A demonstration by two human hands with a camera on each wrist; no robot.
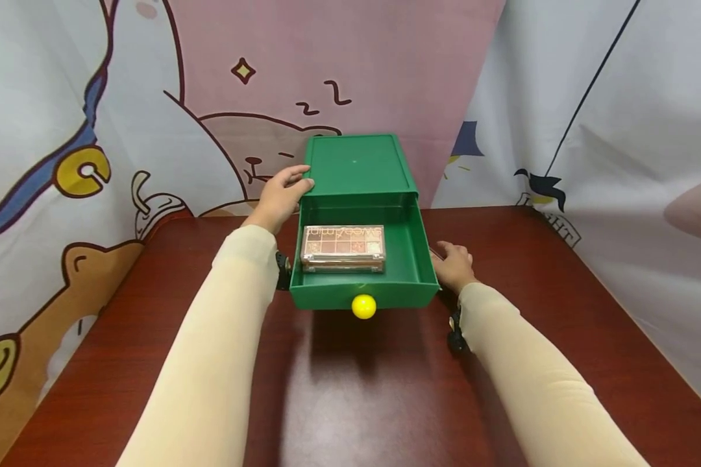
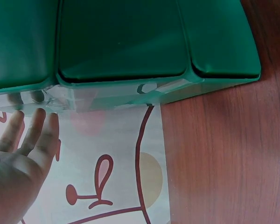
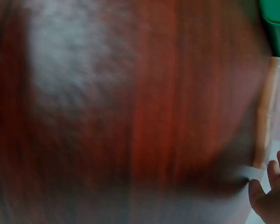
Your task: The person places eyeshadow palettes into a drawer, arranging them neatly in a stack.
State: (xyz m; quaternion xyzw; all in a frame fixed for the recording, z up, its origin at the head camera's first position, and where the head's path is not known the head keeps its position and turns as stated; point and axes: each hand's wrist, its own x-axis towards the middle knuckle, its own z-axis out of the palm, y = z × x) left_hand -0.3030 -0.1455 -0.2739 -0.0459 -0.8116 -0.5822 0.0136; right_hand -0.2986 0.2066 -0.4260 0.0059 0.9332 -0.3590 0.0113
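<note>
A small green drawer cabinet stands toward the back of the table, its drawer pulled out, with a round yellow knob on the front. Inside the drawer, at its left, lies a clear-lidded eyeshadow palette, apparently on top of another. My left hand rests its fingertips against the cabinet's left side, fingers fairly straight. To the right of the drawer is my right hand, loosely bent beside a flat, tan-edged case. In the right wrist view thumb and fingers appear apart from it; the drawer partly hides it in the head view.
The reddish-brown wooden table extends in front and to both sides. A printed cartoon cloth hangs close behind the cabinet and along both sides of the table.
</note>
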